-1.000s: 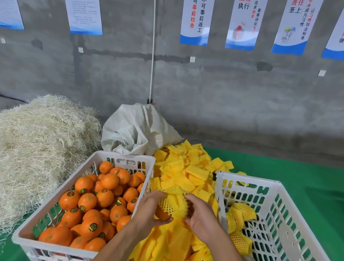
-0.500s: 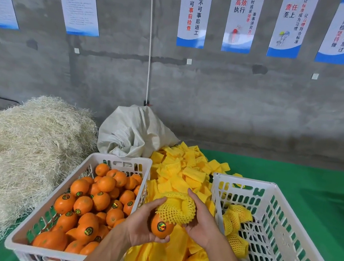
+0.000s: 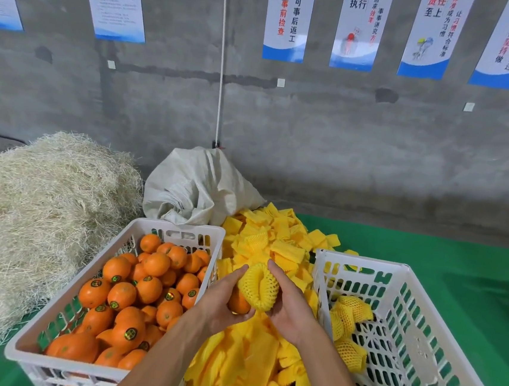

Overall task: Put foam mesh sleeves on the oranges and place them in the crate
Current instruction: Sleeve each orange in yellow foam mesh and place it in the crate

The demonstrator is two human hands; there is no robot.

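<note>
Between the two crates I hold an orange (image 3: pixel 238 304) with a yellow foam mesh sleeve (image 3: pixel 259 286) covering most of it. My left hand (image 3: pixel 220 304) cups the bare lower end of the orange. My right hand (image 3: pixel 291 302) grips the sleeve from the right side. The left white crate (image 3: pixel 57 323) is full of bare oranges (image 3: pixel 145 285). The right white crate (image 3: pixel 419 342) holds a few sleeved oranges (image 3: pixel 349 314) near its left wall. A pile of flat yellow sleeves (image 3: pixel 273 244) lies between the crates.
A mound of pale straw-like wood wool (image 3: pixel 34 202) fills the left side. A white woven sack (image 3: pixel 197 187) slumps behind the left crate. Green cloth (image 3: pixel 458 262) covers the table; a concrete wall with posters stands behind.
The sleeve has slid further down over the orange; its sticker is now covered and only the lower left end shows. Both hands stay in place between the crates.
</note>
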